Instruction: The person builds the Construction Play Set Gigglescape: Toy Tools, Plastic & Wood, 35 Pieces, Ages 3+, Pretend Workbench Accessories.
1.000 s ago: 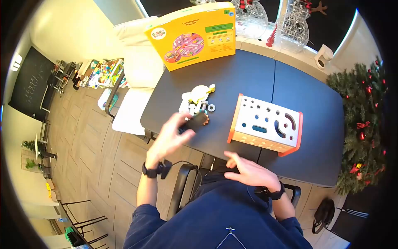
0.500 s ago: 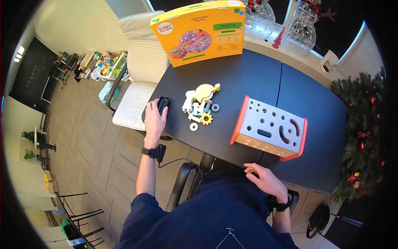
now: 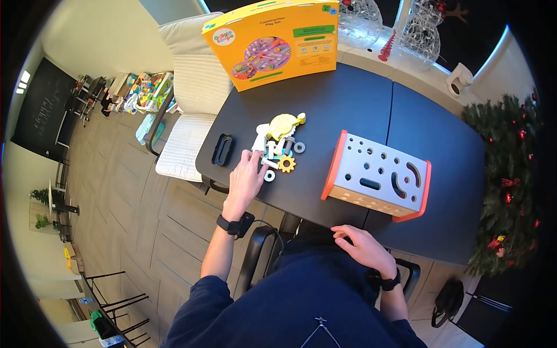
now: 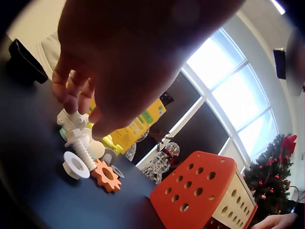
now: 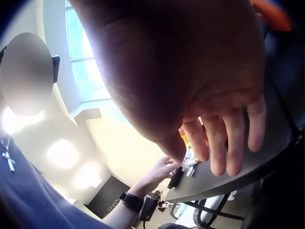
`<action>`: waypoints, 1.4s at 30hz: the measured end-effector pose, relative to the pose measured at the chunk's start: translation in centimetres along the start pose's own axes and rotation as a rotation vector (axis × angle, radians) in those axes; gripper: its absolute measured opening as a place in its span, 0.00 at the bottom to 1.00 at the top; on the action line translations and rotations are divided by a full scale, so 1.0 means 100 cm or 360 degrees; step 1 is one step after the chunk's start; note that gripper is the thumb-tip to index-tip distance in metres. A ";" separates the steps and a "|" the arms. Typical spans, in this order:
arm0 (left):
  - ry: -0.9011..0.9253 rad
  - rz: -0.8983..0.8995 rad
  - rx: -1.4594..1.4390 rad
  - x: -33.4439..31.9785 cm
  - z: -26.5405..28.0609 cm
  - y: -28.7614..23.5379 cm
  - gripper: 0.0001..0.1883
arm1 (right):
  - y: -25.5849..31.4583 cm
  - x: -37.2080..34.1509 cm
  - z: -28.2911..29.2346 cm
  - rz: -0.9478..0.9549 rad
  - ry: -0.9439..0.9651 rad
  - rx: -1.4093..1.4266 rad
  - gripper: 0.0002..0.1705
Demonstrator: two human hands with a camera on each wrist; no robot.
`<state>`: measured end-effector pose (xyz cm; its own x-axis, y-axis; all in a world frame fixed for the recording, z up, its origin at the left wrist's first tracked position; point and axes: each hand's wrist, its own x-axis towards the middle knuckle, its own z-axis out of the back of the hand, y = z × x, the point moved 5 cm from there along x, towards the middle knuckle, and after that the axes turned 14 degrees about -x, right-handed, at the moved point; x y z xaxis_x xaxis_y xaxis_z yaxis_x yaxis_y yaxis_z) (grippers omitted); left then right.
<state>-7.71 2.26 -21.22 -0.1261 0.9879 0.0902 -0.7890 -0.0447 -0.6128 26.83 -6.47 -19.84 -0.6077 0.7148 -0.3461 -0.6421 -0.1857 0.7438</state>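
Observation:
My left hand (image 3: 245,184) reaches to the near left side of a pile of toy parts, fingers bent downward over a white screw (image 4: 83,148); whether they touch it I cannot tell. The pile holds an orange-yellow gear (image 3: 286,164), a white ring (image 3: 269,176), a grey ring (image 3: 299,147) and a yellow piece (image 3: 284,126). My right hand (image 3: 366,250) hovers at the table's near edge, fingers loosely extended and holding nothing. To its upper right stands a toy box (image 3: 377,176) with holes and orange-red ends.
A black tray-like object (image 3: 223,149) lies on the table's left side. At the back stands a yellow carton (image 3: 272,49). A white chair (image 3: 188,139) adjoins the left edge, and a decorated tree (image 3: 507,191) stands at the right.
My left hand has set the black object down at the table's left, let it go and moved right to the parts. My right hand has drawn slightly back toward my body.

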 end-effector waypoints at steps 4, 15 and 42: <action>0.0063 -0.0182 0.0055 0.017 -0.015 -0.012 0.16 | 0.002 0.008 -0.002 0.0013 0.0017 -0.0021 0.21; 0.0090 -0.0568 0.0254 0.079 -0.058 -0.032 0.16 | 0.011 0.004 0.002 0.0015 -0.0057 -0.0053 0.21; 0.0313 -0.1247 -0.0351 -0.090 -0.022 -0.193 0.18 | 0.017 -0.017 0.012 0.0090 -0.0343 0.1228 0.27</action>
<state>9.96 -5.41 -11.90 0.5333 0.7300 0.4275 -0.4665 0.6754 -0.5712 27.37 -7.16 -17.31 -0.4754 0.8474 -0.2365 -0.0607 0.2366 0.9697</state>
